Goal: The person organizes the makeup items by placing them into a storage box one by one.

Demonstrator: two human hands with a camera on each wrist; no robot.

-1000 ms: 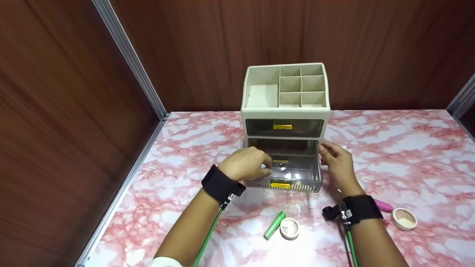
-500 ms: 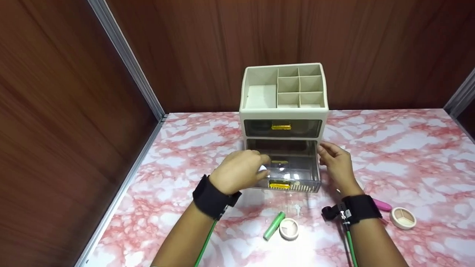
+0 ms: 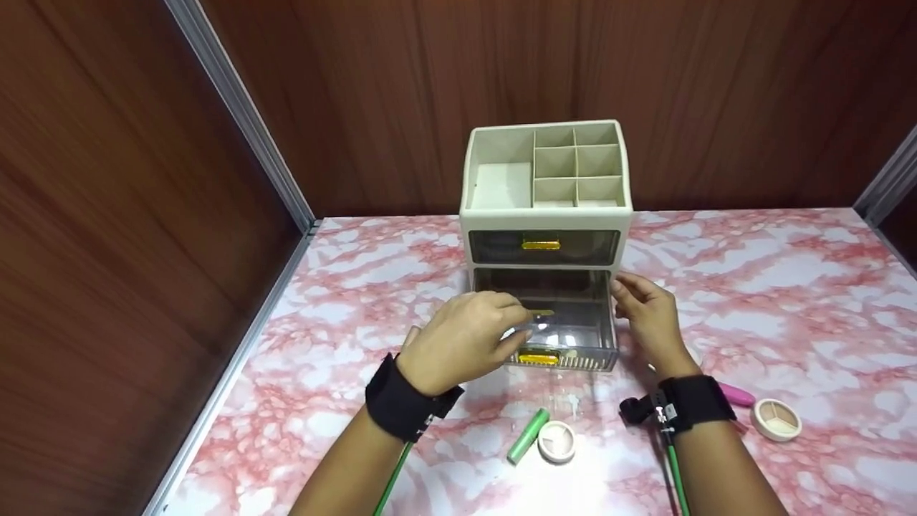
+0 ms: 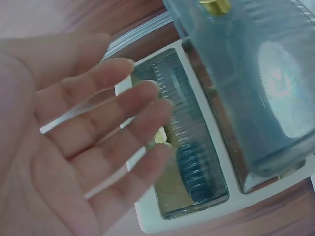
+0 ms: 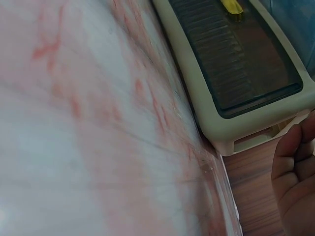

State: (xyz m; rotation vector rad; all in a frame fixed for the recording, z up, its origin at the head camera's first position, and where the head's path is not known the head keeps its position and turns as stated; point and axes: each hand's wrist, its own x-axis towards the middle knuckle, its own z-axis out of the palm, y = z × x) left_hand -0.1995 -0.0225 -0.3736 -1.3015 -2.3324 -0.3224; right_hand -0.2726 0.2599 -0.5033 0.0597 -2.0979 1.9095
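A cream drawer organizer (image 3: 546,218) stands at the back middle, with compartments on top. Its middle clear drawer (image 3: 573,358) is pulled out, while the top drawer (image 3: 494,247) is in. Over the left side of the pulled-out drawer is my left hand (image 3: 458,337), back upward. The left wrist view shows that hand's fingers (image 4: 133,125) loosely extended with nothing in them. At the organizer's right side, my right hand (image 3: 652,312) holds the side edge with bent fingers and thumb. Its fingertips are partly cut off in the right wrist view, beside a side opening (image 5: 261,140).
A green tube (image 3: 528,437) and a round three-part palette (image 3: 557,441) lie in front of the organizer. Near the right wrist are a pink item (image 3: 736,395) and a second round palette (image 3: 776,420). Wooden panels (image 3: 401,107) with metal edges enclose the marbled table (image 3: 322,358).
My left hand dips slightly to the left, then its fingertips shift right over the pulled-out drawer. The right hand stays at the organizer's side.
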